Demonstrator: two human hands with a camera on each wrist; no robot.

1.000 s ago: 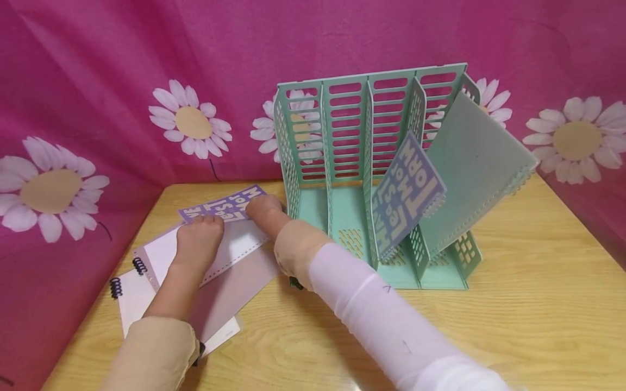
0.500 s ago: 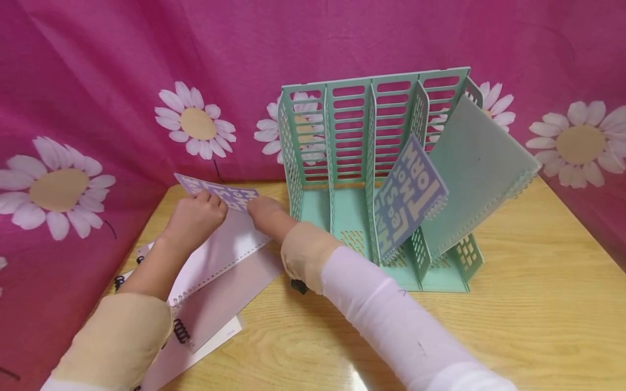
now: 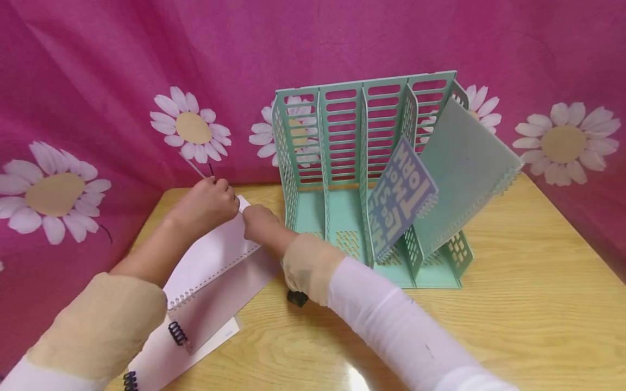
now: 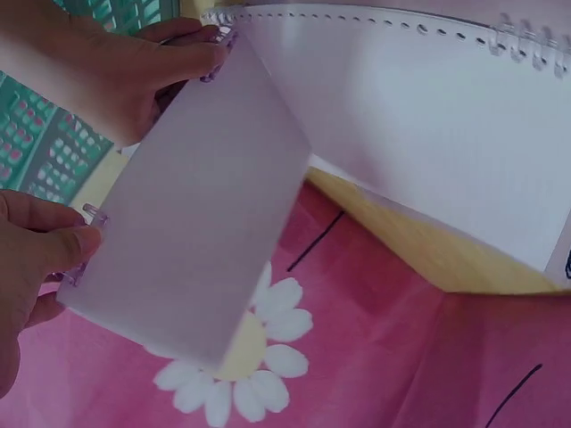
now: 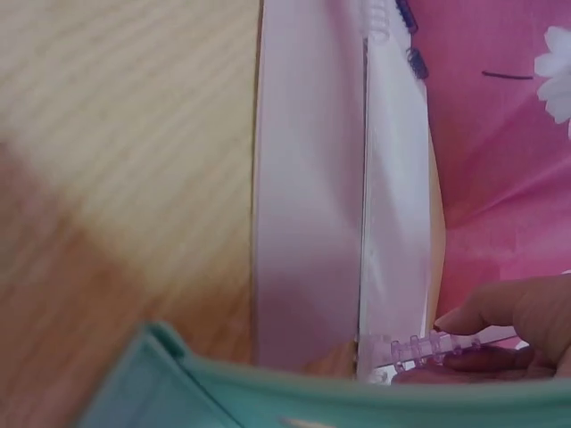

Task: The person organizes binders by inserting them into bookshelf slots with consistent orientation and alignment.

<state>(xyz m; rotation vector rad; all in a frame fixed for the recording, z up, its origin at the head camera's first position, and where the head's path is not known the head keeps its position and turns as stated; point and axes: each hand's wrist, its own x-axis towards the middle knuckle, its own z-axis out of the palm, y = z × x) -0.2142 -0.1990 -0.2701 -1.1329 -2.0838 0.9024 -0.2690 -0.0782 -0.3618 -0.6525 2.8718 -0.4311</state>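
A small spiral notebook (image 4: 192,192) with translucent rings is held between both hands, turned nearly edge-on in the head view. Its pale blank side faces the left wrist camera. My left hand (image 3: 210,201) pinches the ring edge near one end, thumb over the rings. At the other end of that edge my right hand (image 3: 264,225) grips it; the right wrist view shows clear rings (image 5: 428,348) at its fingertips. Below the hands lies a larger notebook (image 3: 210,258) with a white face. Under it is a pinkish notebook (image 3: 230,298) with dark rings, over further pinkish and white sheets.
A mint-green file organizer (image 3: 342,206) with several slots stands at centre right. A purple lettered notebook (image 3: 403,195) leans in one slot, and a larger pale green notebook (image 3: 464,174) in the rightmost slot. A pink flowered curtain (image 3: 342,38) hangs behind the wooden table (image 3: 528,315).
The small notebook has lifted off the stack and tipped up; its purple lettered cover no longer faces the head camera. Both hands moved with it. The larger notebooks look shifted towards the front.
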